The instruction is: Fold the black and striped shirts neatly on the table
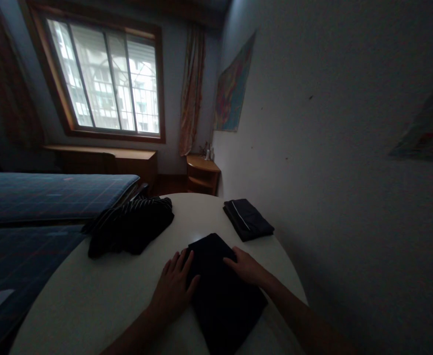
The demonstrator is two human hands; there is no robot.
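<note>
A dark folded garment (pixel 219 291) lies on the round white table (pixel 72 296) right in front of me; its exact kind is too dark to tell. My left hand (pixel 174 286) rests along the garment's left edge, fingers spread and thumb over the cloth. At the upper right edge, my right hand (pixel 246 266) has its thumb on top of the cloth and its fingers bent at the border, partly hidden. Beyond it, near the wall, sits another folded dark garment (pixel 249 219) with a thin white line. Black clothing (pixel 131 227), partly striped, is heaped at the table's left.
Left of the table is a bed with a blue checked mattress (pixel 53 197). A white wall (pixel 330 197) runs close along the right side. Toward the back stand a wooden desk (pixel 135 154) under the window and a corner shelf (pixel 203 164).
</note>
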